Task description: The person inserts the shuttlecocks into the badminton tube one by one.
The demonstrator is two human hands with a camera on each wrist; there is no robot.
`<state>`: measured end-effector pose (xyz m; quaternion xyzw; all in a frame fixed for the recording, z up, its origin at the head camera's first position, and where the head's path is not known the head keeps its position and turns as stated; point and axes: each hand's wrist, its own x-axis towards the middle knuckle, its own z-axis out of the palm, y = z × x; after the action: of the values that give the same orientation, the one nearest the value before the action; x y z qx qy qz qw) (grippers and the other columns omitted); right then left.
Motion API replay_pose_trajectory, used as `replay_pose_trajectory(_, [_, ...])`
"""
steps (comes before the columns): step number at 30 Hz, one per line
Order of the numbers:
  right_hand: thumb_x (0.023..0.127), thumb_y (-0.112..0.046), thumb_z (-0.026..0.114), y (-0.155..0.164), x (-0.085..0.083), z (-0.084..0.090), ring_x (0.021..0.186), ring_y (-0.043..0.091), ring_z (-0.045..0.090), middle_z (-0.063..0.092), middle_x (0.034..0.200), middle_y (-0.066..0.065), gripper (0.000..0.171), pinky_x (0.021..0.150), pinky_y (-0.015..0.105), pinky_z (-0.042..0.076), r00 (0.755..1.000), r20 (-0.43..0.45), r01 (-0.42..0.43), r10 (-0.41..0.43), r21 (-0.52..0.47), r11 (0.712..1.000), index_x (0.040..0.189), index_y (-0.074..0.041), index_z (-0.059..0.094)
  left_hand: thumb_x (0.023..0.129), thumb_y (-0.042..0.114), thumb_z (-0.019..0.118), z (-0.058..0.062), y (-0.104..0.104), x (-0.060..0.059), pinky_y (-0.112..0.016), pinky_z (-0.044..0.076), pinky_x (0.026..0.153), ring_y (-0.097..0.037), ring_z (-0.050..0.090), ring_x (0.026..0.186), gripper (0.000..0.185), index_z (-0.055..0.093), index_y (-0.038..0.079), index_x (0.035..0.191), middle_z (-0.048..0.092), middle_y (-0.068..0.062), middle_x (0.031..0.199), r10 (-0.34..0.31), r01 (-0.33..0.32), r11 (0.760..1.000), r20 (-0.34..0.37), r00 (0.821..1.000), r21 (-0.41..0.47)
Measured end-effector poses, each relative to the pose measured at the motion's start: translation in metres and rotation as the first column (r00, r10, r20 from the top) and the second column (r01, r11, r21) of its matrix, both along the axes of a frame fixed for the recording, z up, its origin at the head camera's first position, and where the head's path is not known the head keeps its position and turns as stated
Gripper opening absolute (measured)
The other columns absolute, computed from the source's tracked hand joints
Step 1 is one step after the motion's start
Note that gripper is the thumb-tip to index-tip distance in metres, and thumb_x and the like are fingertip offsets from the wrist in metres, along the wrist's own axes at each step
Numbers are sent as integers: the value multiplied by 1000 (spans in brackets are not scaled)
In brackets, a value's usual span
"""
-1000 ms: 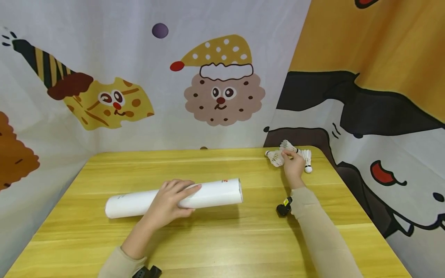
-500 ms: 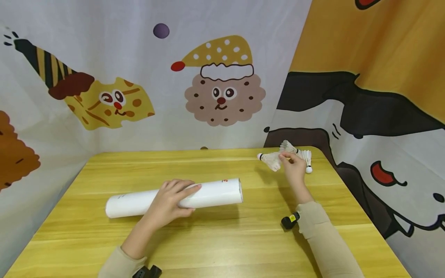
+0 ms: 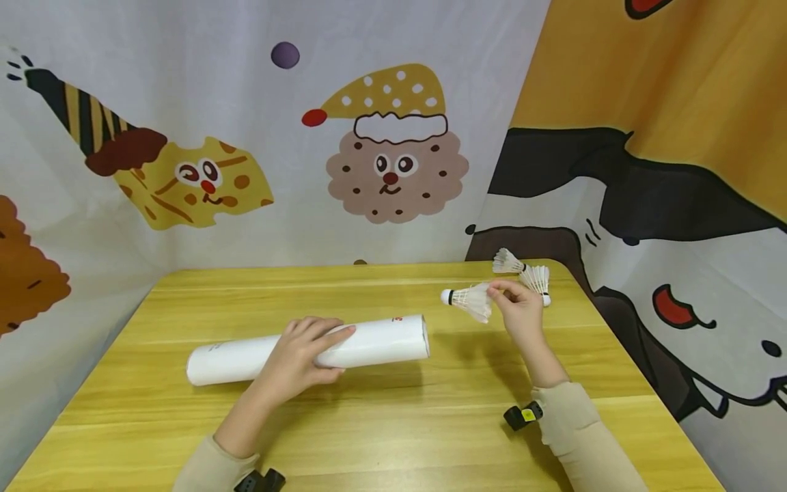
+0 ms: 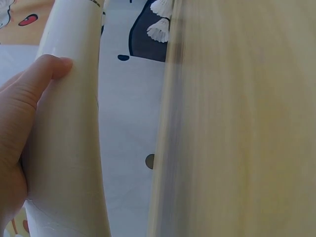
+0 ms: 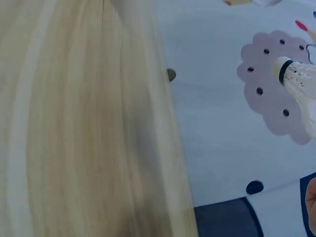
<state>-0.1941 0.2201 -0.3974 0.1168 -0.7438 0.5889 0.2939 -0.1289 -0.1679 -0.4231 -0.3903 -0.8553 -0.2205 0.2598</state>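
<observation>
Feathers of a white shuttlecock point(image 3: 468, 301) sit pinched in the right hand point(image 3: 521, 311); left hand point(image 3: 294, 359) grips a smooth white tube point(image 3: 381, 340).

Three shuttlecocks show: one shuttlecock point(image 3: 467, 301) is off the table in the right hand point(image 3: 520, 316), and two more lie together at the far right corner, one point(image 3: 507, 260) behind the other point(image 3: 536, 281). There is one white tube point(image 3: 307, 349), under the left hand point(image 3: 295, 355), and one wooden table point(image 3: 393, 424); two hands in all
</observation>
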Motion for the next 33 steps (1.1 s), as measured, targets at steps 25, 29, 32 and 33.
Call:
replay_pose_trajectory(25, [73,26,63,-36,42,6,51,2,36,59,64,2,11,42,28,24,958,-2,-287,288,-44,957,80,17,64,68,31,82,1,1,1,-48,39,87,-24,52,109,74,56,23,137,57,-3,128,15,-14,1000,22,1000,-16])
replay_pose_trajectory(29, [73,26,64,-44,43,4,51,2,37,61,66,1,11,42,27,26,955,-2,-297,298,-49,953,81,19,63,68,30,83,1,1,2,-48,39,88,-24,52,109,74,56,22,137,57,-3,128,16,-16,1000,23,1000,-16])
replay_pose_trajectory(32, [72,26,64,-49,44,2,51,1,37,64,69,-4,11,42,24,27,953,-9,-303,303,-57,951,80,18,63,69,30,83,1,1,2,-47,39,89,-24,52,110,74,56,22,137,57,-2,128,20,-20,1000,32,999,-21])
replay_pose_trajectory(33, [72,26,64,-51,44,2,51,1,37,64,70,-5,11,42,23,27,952,-11,-306,306,-59,950,80,18,63,69,30,83,1,1,2,-47,39,89,-24,52,110,74,56,22,137,57,-3,128,20,-19,1000,35,999,-21])
